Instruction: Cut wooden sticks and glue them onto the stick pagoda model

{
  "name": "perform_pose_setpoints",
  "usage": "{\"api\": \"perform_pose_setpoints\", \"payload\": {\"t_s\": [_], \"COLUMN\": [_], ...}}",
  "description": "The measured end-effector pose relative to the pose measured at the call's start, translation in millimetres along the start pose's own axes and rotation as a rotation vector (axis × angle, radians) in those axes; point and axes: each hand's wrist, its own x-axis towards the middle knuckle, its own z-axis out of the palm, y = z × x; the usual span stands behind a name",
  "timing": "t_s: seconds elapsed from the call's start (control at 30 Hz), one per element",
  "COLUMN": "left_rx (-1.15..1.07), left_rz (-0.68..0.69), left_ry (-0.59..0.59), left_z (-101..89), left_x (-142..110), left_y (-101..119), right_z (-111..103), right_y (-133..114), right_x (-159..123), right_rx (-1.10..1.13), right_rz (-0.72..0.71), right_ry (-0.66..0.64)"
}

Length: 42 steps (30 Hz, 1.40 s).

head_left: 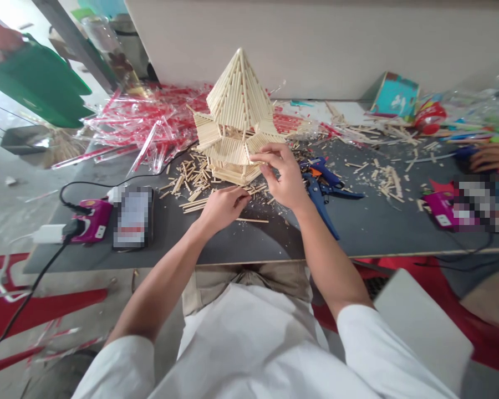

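We see the stick model (241,94) in front of us on the grey table (170,252), its lower right partly hidden by our right hand (286,176). That hand's fingertips meet at an eave, perhaps around a small stick; we cannot tell. Our left hand (224,208) curls below the model, its grip hidden. We count two magenta power strips (93,220) and one phone (133,217), screen blurred. One clear tube (103,39) contains something dark. Another person's hand (493,158) is cut off at right.
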Motion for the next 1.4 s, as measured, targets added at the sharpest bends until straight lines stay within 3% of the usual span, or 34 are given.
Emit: {"api": "perform_pose_setpoints", "payload": {"t_s": [0.27, 0.57, 1.0, 1.4], "left_rx": [0.016, 0.023, 0.0, 0.021], "left_rz": [0.005, 0.004, 0.002, 0.0], "left_ry": [-0.003, -0.006, -0.01, -0.007], "left_z": [-0.1, 1.5, 1.6, 1.8], "left_x": [0, 0, 1, 1], "left_y": [0, 0, 1, 0], "right_z": [-3, 8, 18, 14], "right_y": [4, -4, 2, 0], "right_x": [-1, 4, 2, 3], "right_rx": [0.028, 0.106, 0.097, 0.087], "right_rz": [0.044, 0.053, 0.061, 0.05], "right_ry": [0.094, 0.084, 0.173, 0.123]}}
